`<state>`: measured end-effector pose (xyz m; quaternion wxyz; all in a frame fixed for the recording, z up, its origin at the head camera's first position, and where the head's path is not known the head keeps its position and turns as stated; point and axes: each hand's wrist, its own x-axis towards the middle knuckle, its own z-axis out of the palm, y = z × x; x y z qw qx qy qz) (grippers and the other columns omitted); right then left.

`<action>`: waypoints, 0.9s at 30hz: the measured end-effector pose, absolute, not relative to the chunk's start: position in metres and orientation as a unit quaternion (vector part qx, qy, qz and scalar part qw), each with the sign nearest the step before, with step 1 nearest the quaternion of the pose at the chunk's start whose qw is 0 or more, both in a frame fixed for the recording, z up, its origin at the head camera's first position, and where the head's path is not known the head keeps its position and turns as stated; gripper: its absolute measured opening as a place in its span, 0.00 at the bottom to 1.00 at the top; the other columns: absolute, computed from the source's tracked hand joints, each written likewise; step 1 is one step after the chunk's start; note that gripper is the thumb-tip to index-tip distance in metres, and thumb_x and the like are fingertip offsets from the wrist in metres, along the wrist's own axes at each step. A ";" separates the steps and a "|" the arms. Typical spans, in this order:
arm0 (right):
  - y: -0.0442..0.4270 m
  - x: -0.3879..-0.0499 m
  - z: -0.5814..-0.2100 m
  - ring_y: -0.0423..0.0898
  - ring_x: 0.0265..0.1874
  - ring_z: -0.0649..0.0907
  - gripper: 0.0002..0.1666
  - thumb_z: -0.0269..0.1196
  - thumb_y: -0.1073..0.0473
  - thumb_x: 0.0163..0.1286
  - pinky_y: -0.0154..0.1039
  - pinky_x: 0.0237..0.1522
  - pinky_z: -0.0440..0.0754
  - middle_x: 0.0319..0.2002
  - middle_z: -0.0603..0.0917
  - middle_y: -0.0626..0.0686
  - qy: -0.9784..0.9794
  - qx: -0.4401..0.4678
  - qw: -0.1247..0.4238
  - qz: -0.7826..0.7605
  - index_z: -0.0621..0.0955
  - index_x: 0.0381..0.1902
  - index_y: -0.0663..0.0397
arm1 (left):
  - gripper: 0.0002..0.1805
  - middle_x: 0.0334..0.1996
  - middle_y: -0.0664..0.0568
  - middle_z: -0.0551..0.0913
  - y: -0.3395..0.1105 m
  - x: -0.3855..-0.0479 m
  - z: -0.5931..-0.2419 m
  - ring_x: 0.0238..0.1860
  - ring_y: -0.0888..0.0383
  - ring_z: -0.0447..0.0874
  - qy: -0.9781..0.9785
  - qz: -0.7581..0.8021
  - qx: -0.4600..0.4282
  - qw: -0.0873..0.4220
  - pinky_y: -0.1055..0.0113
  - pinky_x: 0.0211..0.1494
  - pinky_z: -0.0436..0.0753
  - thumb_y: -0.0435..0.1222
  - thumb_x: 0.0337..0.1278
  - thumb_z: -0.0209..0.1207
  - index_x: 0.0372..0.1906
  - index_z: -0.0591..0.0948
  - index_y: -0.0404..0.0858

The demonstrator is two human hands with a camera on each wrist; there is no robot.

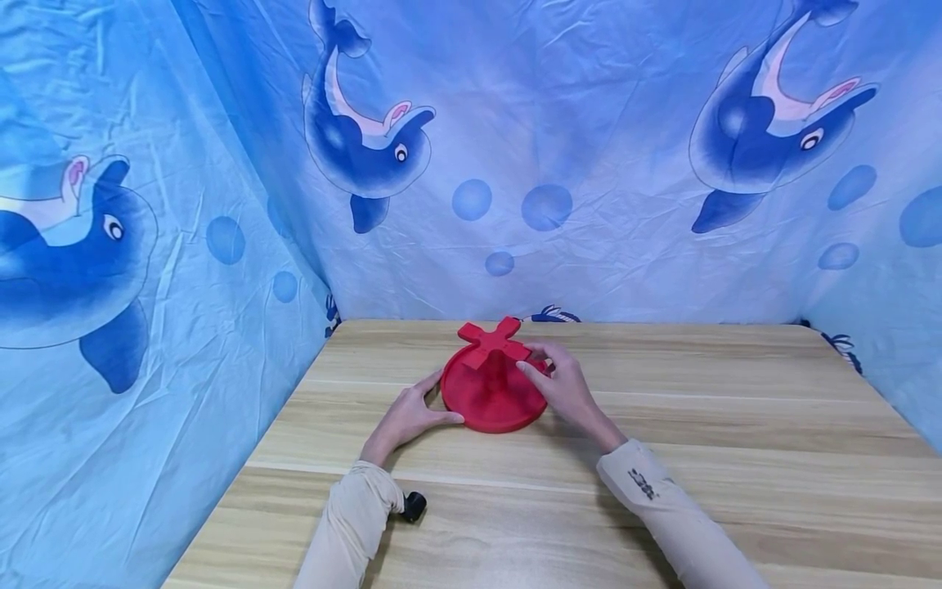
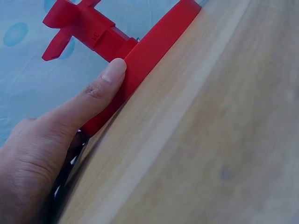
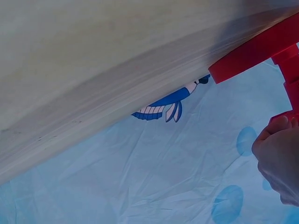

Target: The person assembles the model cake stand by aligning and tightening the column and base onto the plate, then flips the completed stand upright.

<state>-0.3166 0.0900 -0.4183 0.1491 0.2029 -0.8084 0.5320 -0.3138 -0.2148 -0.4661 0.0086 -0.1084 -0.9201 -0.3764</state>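
A red stand with a wide round tray base (image 1: 489, 421), a central post and a four-armed cross top (image 1: 493, 339) is upright on the table. My left hand (image 1: 408, 415) holds the base at its left rim, fingers at the side and thumb toward the front. In the left wrist view, the thumb (image 2: 100, 86) presses on the base's rim. The right hand (image 1: 562, 383) pinches one arm of the cross top on its right side. In the right wrist view, curled fingers (image 3: 278, 149) meet the red top near the picture's edge, where their contact is partly hidden.
The wood-grain table (image 1: 706, 417) extends around the stand. Blue sheets with printed dolphins (image 1: 368, 139) hang behind the table and at both sides. A small black device (image 1: 414, 507) sits at the left sleeve's cuff.
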 end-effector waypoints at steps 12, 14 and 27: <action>0.087 -0.314 -0.418 0.50 0.44 0.81 0.23 0.72 0.64 0.69 0.38 0.41 0.85 0.48 0.84 0.55 -0.817 0.197 0.169 0.515 0.83 0.60 0.58 | 0.60 0.75 0.44 0.69 -0.212 -0.313 -0.464 0.73 0.43 0.66 -0.922 -0.374 -0.101 0.005 0.42 0.70 0.73 0.64 0.41 0.77 0.80 0.66 0.47; 0.087 -0.313 -0.418 0.50 0.44 0.81 0.23 0.72 0.64 0.69 0.39 0.42 0.85 0.48 0.84 0.54 -0.820 0.194 0.173 0.510 0.83 0.60 0.58 | 0.59 0.74 0.43 0.69 -0.211 -0.313 -0.464 0.73 0.42 0.67 -0.923 -0.372 -0.103 0.007 0.41 0.70 0.72 0.64 0.41 0.77 0.80 0.67 0.46; 0.085 -0.314 -0.419 0.49 0.44 0.81 0.21 0.71 0.62 0.70 0.38 0.41 0.85 0.46 0.84 0.54 -0.823 0.197 0.177 0.502 0.84 0.59 0.59 | 0.59 0.75 0.41 0.69 -0.211 -0.312 -0.462 0.73 0.42 0.66 -0.926 -0.364 -0.098 0.007 0.42 0.70 0.72 0.63 0.42 0.77 0.80 0.67 0.44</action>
